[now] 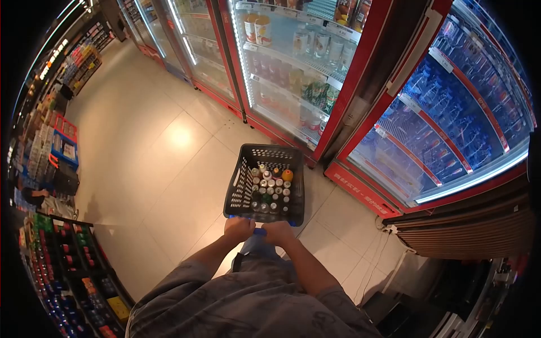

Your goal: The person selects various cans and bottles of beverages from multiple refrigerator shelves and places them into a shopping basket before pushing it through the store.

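A black shopping basket with perforated sides stands in front of me. Several cans and bottles are grouped inside it, among them an orange-coloured bottle. Along its near side runs a blue handle bar. My left hand is closed around the left part of this bar. Close by on the right, my right hand is wrapped round the same bar. What carries the basket underneath is hidden.
A red-framed drinks fridge stands ahead, and another fridge with blue-lit bottles is at the right. Drinks shelves line the near left. Tiled floor stretches ahead left. A cable lies at the right; a person is far left.
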A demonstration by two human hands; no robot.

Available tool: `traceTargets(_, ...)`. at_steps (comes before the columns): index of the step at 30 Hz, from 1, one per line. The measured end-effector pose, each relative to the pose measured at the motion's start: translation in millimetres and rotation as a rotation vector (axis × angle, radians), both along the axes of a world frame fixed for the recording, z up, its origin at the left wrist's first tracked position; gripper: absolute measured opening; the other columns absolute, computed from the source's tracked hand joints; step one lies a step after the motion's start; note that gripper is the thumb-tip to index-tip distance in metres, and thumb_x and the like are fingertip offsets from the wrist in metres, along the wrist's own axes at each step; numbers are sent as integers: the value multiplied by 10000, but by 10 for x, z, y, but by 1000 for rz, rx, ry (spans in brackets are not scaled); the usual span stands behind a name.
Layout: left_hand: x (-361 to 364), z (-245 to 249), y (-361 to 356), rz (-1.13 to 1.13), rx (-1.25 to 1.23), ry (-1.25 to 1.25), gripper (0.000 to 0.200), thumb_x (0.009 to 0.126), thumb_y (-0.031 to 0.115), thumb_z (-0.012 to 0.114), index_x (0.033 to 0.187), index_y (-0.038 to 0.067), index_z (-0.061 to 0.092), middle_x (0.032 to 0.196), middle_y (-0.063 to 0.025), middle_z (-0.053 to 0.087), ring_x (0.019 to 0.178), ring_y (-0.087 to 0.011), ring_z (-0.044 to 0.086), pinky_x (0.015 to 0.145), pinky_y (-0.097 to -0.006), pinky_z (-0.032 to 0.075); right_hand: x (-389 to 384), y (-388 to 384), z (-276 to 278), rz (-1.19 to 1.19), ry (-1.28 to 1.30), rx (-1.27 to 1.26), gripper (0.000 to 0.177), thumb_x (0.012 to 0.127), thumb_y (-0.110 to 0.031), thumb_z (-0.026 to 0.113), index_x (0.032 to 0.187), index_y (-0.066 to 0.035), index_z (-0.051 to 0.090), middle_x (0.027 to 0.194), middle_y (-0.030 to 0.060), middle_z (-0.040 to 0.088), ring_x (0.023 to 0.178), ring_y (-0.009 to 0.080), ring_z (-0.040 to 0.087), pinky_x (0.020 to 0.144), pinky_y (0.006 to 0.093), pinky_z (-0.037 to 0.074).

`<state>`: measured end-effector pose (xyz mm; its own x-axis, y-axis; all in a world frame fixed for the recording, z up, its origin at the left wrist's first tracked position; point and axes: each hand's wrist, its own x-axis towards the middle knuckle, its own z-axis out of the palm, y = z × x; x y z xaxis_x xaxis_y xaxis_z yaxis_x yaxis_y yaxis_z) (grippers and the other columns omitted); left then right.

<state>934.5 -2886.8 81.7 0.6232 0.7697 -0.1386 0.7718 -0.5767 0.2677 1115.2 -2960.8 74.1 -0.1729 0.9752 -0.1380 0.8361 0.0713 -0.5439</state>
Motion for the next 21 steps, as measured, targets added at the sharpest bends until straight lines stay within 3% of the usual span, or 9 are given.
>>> traceTargets(7, 404, 30, 13, 150, -100, -34, 447, 935, 350, 452, 711, 71, 719, 657, -171, 673, 603, -365, 670, 600, -474, 545, 515, 229, -102, 143, -18, 174, 166, 690, -251, 734, 804, -145, 676, 698, 90, 660, 692, 308, 673, 628, 433, 526)
traceTargets(17, 769, -24, 491, 241, -112, -120, 453, 957, 333, 440, 707, 58, 700, 646, -156, 664, 602, -368, 661, 590, -483, 525, 952, 1077, -134, 285, 12, 330, 149, 680, -255, 751, 704, -156, 641, 660, 57, 631, 625, 273, 653, 570, 402, 516)
traceTargets(21, 901, 92, 729, 375, -121, -119, 442, 959, 343, 441, 726, 72, 700, 651, -159, 664, 611, -380, 661, 595, -491, 526, 1068, 1495, -157, 361, -32, 338, 155, 689, -264, 745, 689, -159, 630, 639, 46, 618, 618, 266, 650, 563, 401, 514)
